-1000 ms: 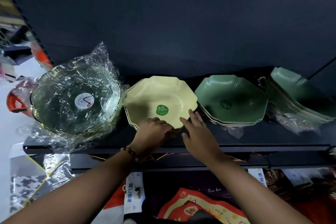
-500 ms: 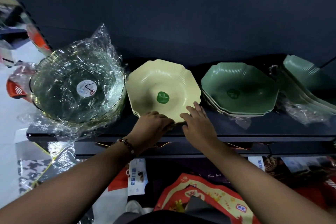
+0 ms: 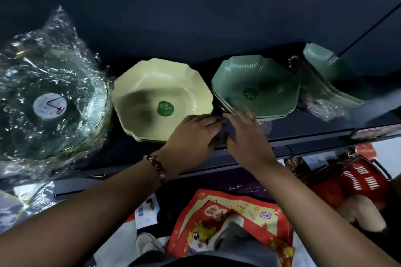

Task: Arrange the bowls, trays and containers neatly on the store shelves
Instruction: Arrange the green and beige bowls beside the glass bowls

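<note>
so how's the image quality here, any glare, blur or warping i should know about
Head view: glare streaks the plastic wrap over the clear bowls; a soft shadow lies in the yellow bowl; the right hand is motion-blurred, the left hand sharper; wide-angle distortion tilts the shelf edge; the upper half is dim.

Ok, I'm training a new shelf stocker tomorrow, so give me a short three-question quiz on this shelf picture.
1. True or false: the yellow bowl stack sits between the plastic-wrapped glass bowls and the green bowl stack.
2. Which wrist wears the bead bracelet? A) left B) right
3. Fill in: the sticker inside the top yellow bowl is ____ in colour.

Key: 1 true. 2 A; it sits behind the left hand, while the right hand has a bare wrist. 3 green.
</note>
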Available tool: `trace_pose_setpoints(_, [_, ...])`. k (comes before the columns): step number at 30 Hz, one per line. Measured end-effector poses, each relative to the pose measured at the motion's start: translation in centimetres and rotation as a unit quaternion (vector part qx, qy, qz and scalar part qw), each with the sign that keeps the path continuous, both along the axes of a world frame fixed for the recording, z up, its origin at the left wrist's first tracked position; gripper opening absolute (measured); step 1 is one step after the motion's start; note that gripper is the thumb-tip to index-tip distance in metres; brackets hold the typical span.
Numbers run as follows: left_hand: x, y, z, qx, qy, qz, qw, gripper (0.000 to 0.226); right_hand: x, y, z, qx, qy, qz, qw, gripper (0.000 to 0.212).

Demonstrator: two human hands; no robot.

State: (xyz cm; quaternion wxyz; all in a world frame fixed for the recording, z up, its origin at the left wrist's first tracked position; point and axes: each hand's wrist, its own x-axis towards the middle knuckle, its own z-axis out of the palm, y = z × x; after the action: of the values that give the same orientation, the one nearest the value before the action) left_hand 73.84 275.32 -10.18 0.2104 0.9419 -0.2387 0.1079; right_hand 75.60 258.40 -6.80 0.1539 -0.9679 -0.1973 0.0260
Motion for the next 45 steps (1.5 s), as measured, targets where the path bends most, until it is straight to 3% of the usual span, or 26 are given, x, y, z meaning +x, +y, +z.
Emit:
trace_pose_setpoints(8, [5.2,-7.7,1.3,0.076,0.008,-0.018,0.997,0.046,3.9,-9.5,0.0,-0.065,-0.021,-0.087,0.994,0.058])
trace_pose_setpoints(12, [7.6,-10.5,0.4,0.128,0.022,0.001,0.992,0.046,4.6,-12.6,-0.2,-0.028,0.001,-0.100,0.995,0.059])
trace_pose_setpoints(16, [8.3,-11.5,0.0,0.103,0.023,0.026,0.994,0.026,4.7,-14.9,-0.7,0.020,0.017,-0.081,0.996,0.066])
trace_pose_setpoints(19, [8.2,-11.7,0.3,0.076,0.023,0.044,0.996,0.025,4.4,-15.6,-0.8,0.104,0.027,-0.097,0.989,0.067])
trace_pose_setpoints(22, [8.0,-11.8,1.5,0.021,0.046,0.067,0.996,0.024,4.1,-16.0,-0.5,0.247,0.068,-0.163,0.953,0.065])
trace_pose_setpoints(28, [7.1,-11.5,3.4,-0.071,0.091,0.075,0.990,0.025,4.6,-16.7,0.3,0.463,0.172,-0.287,0.820,0.055])
trace_pose_setpoints(34, [6.8,-11.1,5.3,-0.135,0.133,0.090,0.978,0.008,5.1,-16.2,1.7,0.501,0.175,-0.297,0.794,0.052])
trace_pose_setpoints(36, [6.6,-10.9,6.1,-0.147,0.129,0.089,0.977,0.009,5.0,-15.8,2.1,0.490,0.130,-0.268,0.819,0.055])
trace_pose_setpoints(40, [5.5,-9.7,7.1,-0.122,0.087,0.065,0.987,0.013,4.6,-15.9,3.0,0.308,0.006,-0.156,0.938,0.068])
trace_pose_setpoints(45, [3.3,-5.8,6.9,-0.024,-0.022,0.041,0.999,0.021,5.4,-16.3,3.6,0.123,-0.070,-0.049,0.989,0.058])
